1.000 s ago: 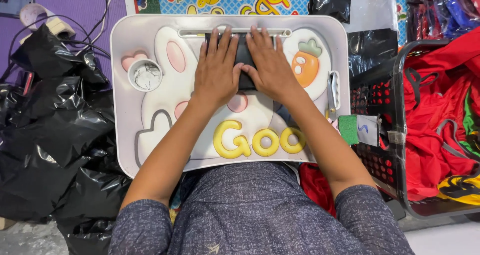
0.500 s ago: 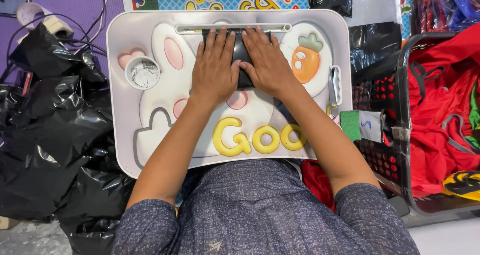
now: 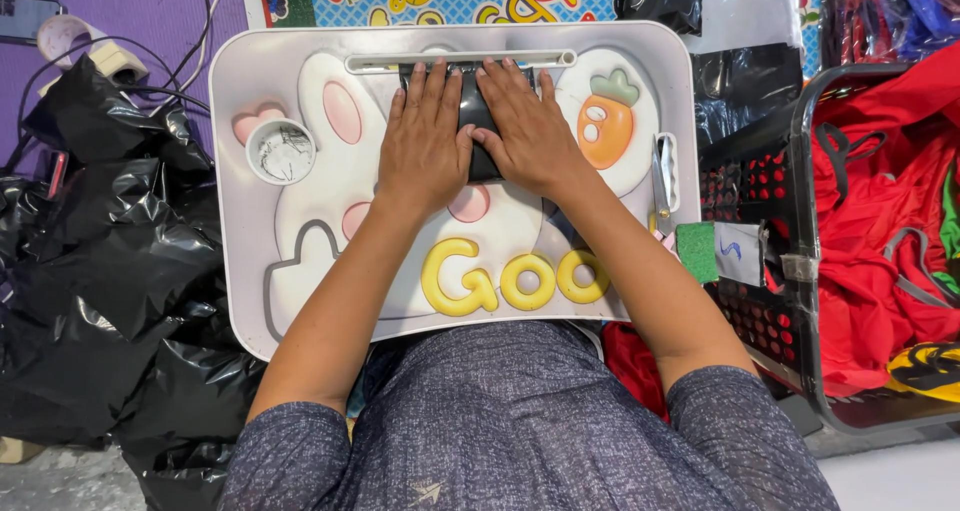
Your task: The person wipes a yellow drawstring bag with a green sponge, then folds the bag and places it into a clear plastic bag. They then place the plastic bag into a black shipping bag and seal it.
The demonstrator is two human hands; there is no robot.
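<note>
A white lap tray (image 3: 250, 311) with a raised rabbit, a carrot and yellow letters lies across my lap. Both of my hands rest flat, palms down, on a small black object (image 3: 476, 121) near the tray's far edge, just below a long slot. My left hand (image 3: 428, 141) covers its left part, my right hand (image 3: 528, 131) its right part. Fingers are stretched out and close together. Only a dark strip of the object shows between and under the hands; I cannot tell what it is.
A round cup recess (image 3: 282, 152) with grey residue sits at the tray's left. Scissors (image 3: 661, 176) lie in a slot at its right edge. Black plastic bags (image 3: 110, 271) pile up on the left. A black wire basket (image 3: 800, 271) with red cloth (image 3: 880, 221) stands on the right.
Both hands stay pressed on the black object. The view has shifted slightly, so the tray sits a little higher in the frame.
</note>
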